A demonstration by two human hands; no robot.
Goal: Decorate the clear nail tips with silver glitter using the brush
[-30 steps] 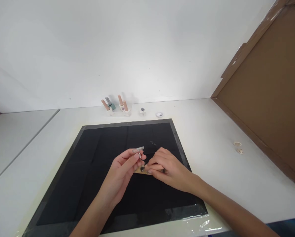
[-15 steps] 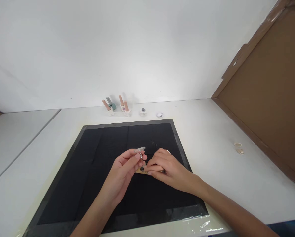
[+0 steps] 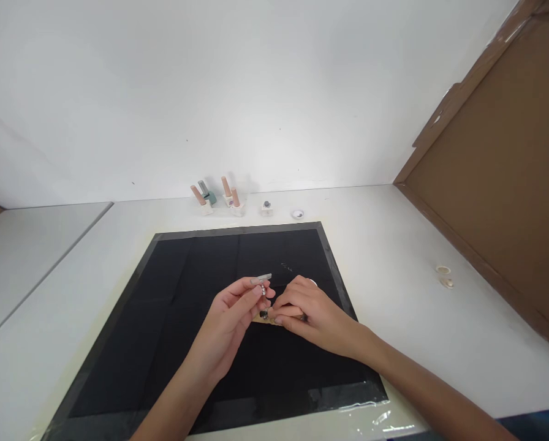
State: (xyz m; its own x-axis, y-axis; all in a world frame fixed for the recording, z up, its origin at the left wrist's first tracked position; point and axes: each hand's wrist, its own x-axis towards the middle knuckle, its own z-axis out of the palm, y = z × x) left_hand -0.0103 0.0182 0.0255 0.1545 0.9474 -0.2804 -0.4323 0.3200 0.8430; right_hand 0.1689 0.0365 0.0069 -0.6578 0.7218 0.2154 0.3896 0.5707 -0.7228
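My left hand (image 3: 232,304) pinches a small silver, ribbed stem (image 3: 263,290) between thumb and fingers. A flat, pale grey nail-shaped piece (image 3: 264,277) sits across its top. Close beside it, my right hand (image 3: 306,308) is closed, fingertips pressed together low against a tan strip (image 3: 258,319) with a dark round piece (image 3: 263,314) on it. What the right fingers hold, if anything, is mostly hidden. Both hands are over the black mat (image 3: 187,343). A white edge (image 3: 313,282) shows behind the right knuckles.
Several nail polish bottles (image 3: 236,209) with peach or green caps stand along the wall. To their right are a small clear jar (image 3: 266,209) and a small round dish (image 3: 297,214). Two small beige discs (image 3: 445,282) lie at right, near the brown cardboard panel (image 3: 499,184).
Both hands keep nearly the same place. The dark round piece beneath the fingers has shifted or turned slightly; the left hand still pinches the silver stem.
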